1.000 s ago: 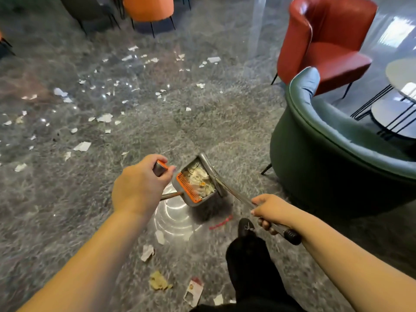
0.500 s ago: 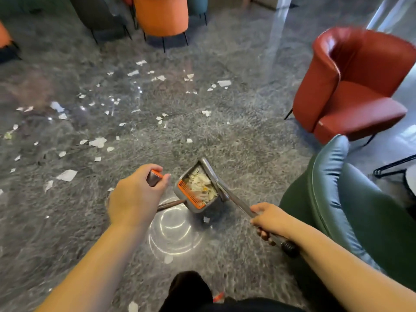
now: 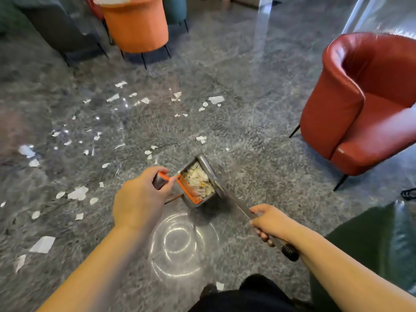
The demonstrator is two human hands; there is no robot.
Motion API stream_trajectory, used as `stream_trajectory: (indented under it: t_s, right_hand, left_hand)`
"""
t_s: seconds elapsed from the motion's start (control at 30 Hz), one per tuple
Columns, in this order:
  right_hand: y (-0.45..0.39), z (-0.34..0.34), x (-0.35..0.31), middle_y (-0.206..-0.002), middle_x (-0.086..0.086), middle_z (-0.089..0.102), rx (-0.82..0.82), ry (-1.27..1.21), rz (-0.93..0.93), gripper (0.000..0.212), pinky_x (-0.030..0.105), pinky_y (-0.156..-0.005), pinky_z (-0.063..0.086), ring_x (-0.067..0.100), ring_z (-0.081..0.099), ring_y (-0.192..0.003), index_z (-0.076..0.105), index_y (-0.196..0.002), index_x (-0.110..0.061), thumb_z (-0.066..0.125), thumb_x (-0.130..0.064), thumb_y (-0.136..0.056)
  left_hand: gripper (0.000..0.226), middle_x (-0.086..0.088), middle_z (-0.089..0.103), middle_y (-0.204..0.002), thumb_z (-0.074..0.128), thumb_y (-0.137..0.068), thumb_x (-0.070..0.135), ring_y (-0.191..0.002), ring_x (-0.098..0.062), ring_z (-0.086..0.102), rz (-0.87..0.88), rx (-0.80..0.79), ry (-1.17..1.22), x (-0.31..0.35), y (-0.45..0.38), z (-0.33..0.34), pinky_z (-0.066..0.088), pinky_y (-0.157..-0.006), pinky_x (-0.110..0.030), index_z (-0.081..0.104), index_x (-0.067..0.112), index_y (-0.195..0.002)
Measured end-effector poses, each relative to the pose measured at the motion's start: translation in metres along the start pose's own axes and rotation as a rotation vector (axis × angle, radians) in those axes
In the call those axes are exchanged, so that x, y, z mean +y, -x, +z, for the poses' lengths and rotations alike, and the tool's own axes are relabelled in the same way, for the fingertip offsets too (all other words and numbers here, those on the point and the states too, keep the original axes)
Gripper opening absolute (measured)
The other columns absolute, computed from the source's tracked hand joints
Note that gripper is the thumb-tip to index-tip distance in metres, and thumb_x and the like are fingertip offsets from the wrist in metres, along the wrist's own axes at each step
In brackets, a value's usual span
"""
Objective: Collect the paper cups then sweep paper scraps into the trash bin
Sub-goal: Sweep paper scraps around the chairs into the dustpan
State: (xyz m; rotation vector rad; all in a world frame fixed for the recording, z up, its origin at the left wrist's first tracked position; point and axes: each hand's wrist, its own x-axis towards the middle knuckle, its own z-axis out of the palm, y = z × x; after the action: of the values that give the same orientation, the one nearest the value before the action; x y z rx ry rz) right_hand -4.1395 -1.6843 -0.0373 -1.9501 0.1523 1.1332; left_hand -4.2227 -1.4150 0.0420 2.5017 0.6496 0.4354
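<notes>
Between 2 clenched grips, left hand (image 3: pixel 140 199) on broom handle (image 3: pixel 160 180), right hand (image 3: pixel 271 222) on dustpan (image 3: pixel 198 182)

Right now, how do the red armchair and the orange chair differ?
The red armchair is glossy and faces the camera with its seat showing; the orange chair looks matte and shows its back. The red armchair stands right, the orange chair far at top. Both rest on thin dark legs.
</notes>
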Motion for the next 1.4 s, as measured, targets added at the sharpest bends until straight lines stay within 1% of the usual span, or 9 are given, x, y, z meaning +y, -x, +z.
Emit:
stream_trajectory:
  t_s: [0.1,0.23,0.37,0.47,0.63,0.83,1.07,1.23,1.4]
  right_hand:
    - [-0.04,-0.03,-0.041,-0.048,0.002,0.046,0.002,-0.001,-0.009,0.024,0.016,-0.033,0.031,0.009,0.039,-0.032,0.056,-0.087,-0.025,0.044,-0.004,-0.094]
    - [-0.112,-0.085,-0.097,-0.053,0.005,0.046,0.047,-0.002,-0.002,0.03,0.014,-0.032,0.03,0.007,0.038,-0.028,0.052,-0.124,-0.007,0.045,-0.004,-0.094]
    - [-0.185,-0.145,-0.151,-0.052,0.005,0.047,0.065,-0.026,0.02,0.046,0.015,-0.032,0.03,0.008,0.038,-0.029,0.038,-0.14,-0.012,0.046,-0.006,-0.096]
    - [-0.241,-0.199,-0.199,-0.054,0.005,0.048,0.054,-0.045,0.046,0.049,0.018,-0.034,0.033,0.009,0.039,-0.031,0.036,-0.143,-0.014,0.046,-0.005,-0.095]
    - [-0.31,-0.271,-0.274,-0.06,0.005,0.052,0.074,-0.005,0.053,0.031,0.019,-0.035,0.035,0.008,0.041,-0.032,0.046,-0.125,-0.016,0.051,-0.008,-0.095]
    - [-0.411,-0.348,-0.362,-0.05,0.004,0.046,0.054,-0.044,0.049,0.014,0.019,-0.034,0.032,0.01,0.037,-0.031,0.048,-0.096,-0.018,0.047,-0.004,-0.095]
    - [-0.54,-0.431,-0.476,-0.039,-0.001,0.045,0.062,-0.025,0.077,0.025,0.016,-0.033,0.032,0.011,0.037,-0.029,0.049,-0.114,-0.019,0.047,-0.005,-0.093]
    - [-0.611,-0.496,-0.553,-0.045,0.002,0.045,0.063,-0.112,0.137,0.02,0.018,-0.037,0.032,0.013,0.038,-0.034,0.051,-0.082,-0.023,0.047,-0.01,-0.095]
    - [-0.685,-0.567,-0.621,-0.051,0.005,0.045,0.095,-0.121,0.111,0.013,0.02,-0.04,0.032,0.016,0.04,-0.037,0.051,-0.087,-0.018,0.043,-0.011,-0.095]
  left_hand:
    - [0.02,0.003,0.071,-0.078,0.067,-0.08,0.053,-0.077,-0.029,0.063,0.034,0.011,0.001,0.015,-0.069,0.021,0.044,-0.062,-0.033,0.066,0.038,-0.094]
    - [0.018,0.005,0.069,-0.074,0.069,-0.081,0.05,-0.074,-0.028,0.062,0.05,0.012,0.014,0.035,-0.166,0.069,0.038,-0.06,-0.031,0.066,0.038,-0.094]
    - [0.018,0.016,0.054,-0.064,0.068,-0.081,0.053,-0.068,-0.021,0.053,0.024,0.0,0.013,0.06,-0.258,0.118,0.038,-0.059,-0.03,0.064,0.039,-0.092]
    - [0.017,0.012,0.059,-0.064,0.069,-0.08,0.052,-0.065,-0.022,0.051,0.025,0.018,0.001,0.088,-0.338,0.154,0.038,-0.059,-0.031,0.063,0.039,-0.09]
    - [0.019,0.021,0.052,-0.061,0.066,-0.08,0.055,-0.066,-0.021,0.053,-0.016,0.005,0.02,0.124,-0.452,0.194,0.038,-0.058,-0.029,0.061,0.041,-0.092]
    - [0.02,0.012,0.064,-0.07,0.066,-0.08,0.054,-0.07,-0.022,0.058,-0.013,0.001,0.03,0.141,-0.593,0.246,0.043,-0.061,-0.031,0.062,0.042,-0.095]
    - [0.017,0.018,0.053,-0.062,0.068,-0.079,0.053,-0.065,-0.02,0.053,0.023,-0.034,0.029,0.162,-0.783,0.307,0.038,-0.057,-0.028,0.063,0.042,-0.09]
    - [0.018,0.004,0.07,-0.074,0.07,-0.079,0.05,-0.067,-0.025,0.058,0.096,-0.035,0.028,0.199,-0.908,0.342,0.042,-0.059,-0.031,0.066,0.039,-0.092]
    - [0.019,0.005,0.069,-0.075,0.067,-0.08,0.052,-0.074,-0.027,0.063,0.1,-0.054,0.034,0.238,-1.019,0.391,0.049,-0.062,-0.035,0.066,0.037,-0.093]
